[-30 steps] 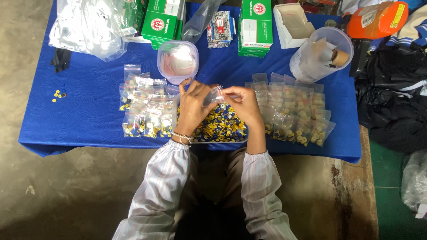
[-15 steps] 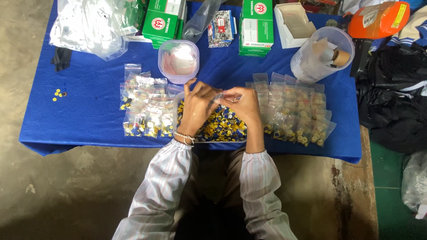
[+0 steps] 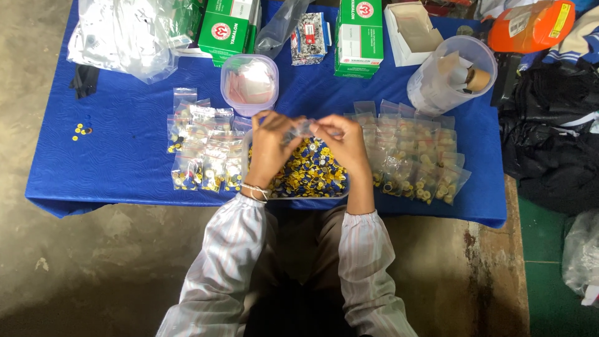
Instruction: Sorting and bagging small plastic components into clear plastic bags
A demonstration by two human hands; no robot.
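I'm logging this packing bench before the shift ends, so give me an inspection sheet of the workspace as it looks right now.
Surface: blue cloth-covered table, low over a concrete floor.
Job's things: a small clear bag held between both hands above a tray of yellow and blue pieces; filled bags to the left and a larger spread to the right.
Clutter: green boxes, lidded clear tub, clear jug with rolls, crumpled plastic sheet, loose yellow pieces.
Grippers: left hand and right hand both pinch the bag.
Cables: nothing seen.
Surroundings: dark clothing heap to the right.
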